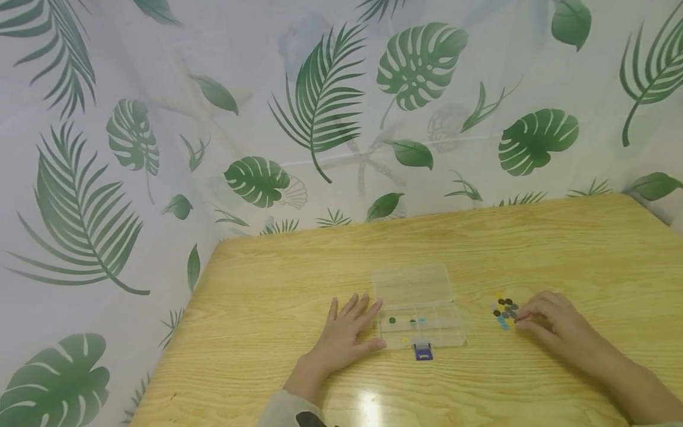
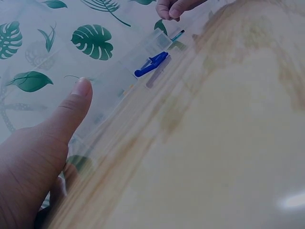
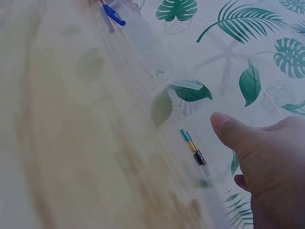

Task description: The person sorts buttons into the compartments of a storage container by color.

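A clear plastic compartment box (image 1: 448, 332) lies on the table with its lid (image 1: 411, 284) folded back and a purple-blue latch (image 1: 424, 352) at the front. Inside are a few small pieces: a dark green disc (image 1: 392, 320), a light blue piece (image 1: 422, 320) and a yellow piece (image 1: 405, 340). My left hand (image 1: 347, 332) rests with spread fingers at the box's left side. To the right, small discs (image 1: 503, 311) in yellow, black, grey and blue lie in a loose cluster. My right hand (image 1: 557, 326) has thumb and forefinger together at its right edge; I cannot tell whether a disc is between them.
The wood-grain table (image 1: 277, 273) extends around the box and discs. A white cloth with green leaves (image 1: 256, 118) hangs along its back and left edges. Light glares off the tabletop near the front.
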Action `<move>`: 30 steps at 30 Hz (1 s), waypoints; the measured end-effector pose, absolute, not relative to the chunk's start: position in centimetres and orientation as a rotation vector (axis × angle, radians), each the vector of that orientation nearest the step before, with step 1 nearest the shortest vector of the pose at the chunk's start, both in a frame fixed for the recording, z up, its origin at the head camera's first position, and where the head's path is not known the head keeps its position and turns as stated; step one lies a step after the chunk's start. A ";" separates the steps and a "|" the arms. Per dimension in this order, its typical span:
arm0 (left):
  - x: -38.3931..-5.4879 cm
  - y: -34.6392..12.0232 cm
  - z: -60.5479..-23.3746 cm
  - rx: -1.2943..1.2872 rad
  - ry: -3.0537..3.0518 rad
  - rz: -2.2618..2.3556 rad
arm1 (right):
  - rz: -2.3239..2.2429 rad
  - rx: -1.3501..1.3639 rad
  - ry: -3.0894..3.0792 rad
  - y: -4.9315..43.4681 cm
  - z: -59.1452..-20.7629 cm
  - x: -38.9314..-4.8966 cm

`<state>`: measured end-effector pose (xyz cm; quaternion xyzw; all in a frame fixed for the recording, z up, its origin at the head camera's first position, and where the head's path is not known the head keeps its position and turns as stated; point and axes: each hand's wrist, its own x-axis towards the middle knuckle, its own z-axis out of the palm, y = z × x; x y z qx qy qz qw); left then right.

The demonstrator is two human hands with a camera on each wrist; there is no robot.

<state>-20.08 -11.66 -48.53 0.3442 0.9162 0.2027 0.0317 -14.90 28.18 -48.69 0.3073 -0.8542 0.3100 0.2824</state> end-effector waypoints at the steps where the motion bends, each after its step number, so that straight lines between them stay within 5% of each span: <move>1: -20.1 -11.7 -48.5 1.059 2.821 0.622 | 0.820 0.846 -2.273 28.1 -48.7 -15.0; 30: -19.9 -11.6 -48.2 1.058 2.831 0.607 | 0.763 1.064 -2.032 18.9 -46.5 -17.9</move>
